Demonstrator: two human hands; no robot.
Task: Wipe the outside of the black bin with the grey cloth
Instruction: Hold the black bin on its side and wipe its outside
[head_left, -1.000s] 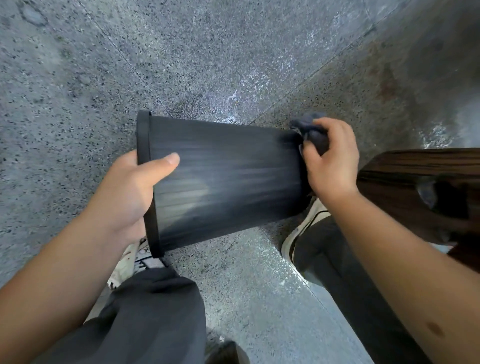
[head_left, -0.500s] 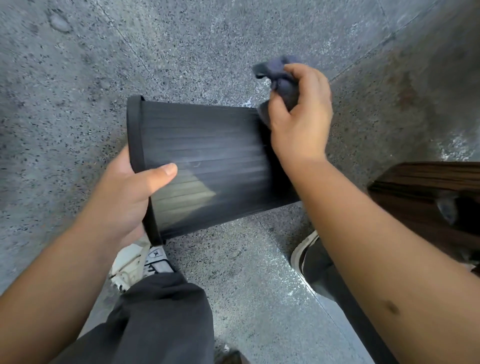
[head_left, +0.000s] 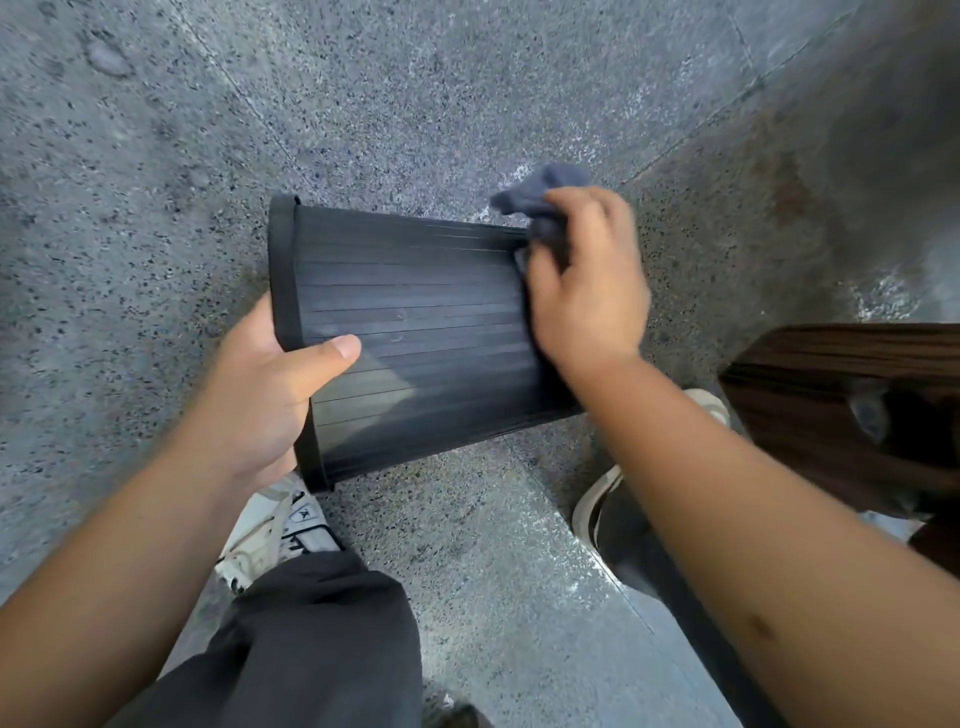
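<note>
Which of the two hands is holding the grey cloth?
The right hand grips the grey cloth at the base end of the black bin; the left hand only holds the bin's rim.

Ribbed matt plastic black bin (head_left: 415, 322); soft grey cloth (head_left: 540, 195); speckled stone floor (head_left: 156, 182)

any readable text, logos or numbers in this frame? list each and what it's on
Shoe: a small dark mark on the white tongue patch, too small and blurred to read.
Black bin: no text or label on the side in view.
Grey cloth: no text.
Nothing else carries writing.
</note>
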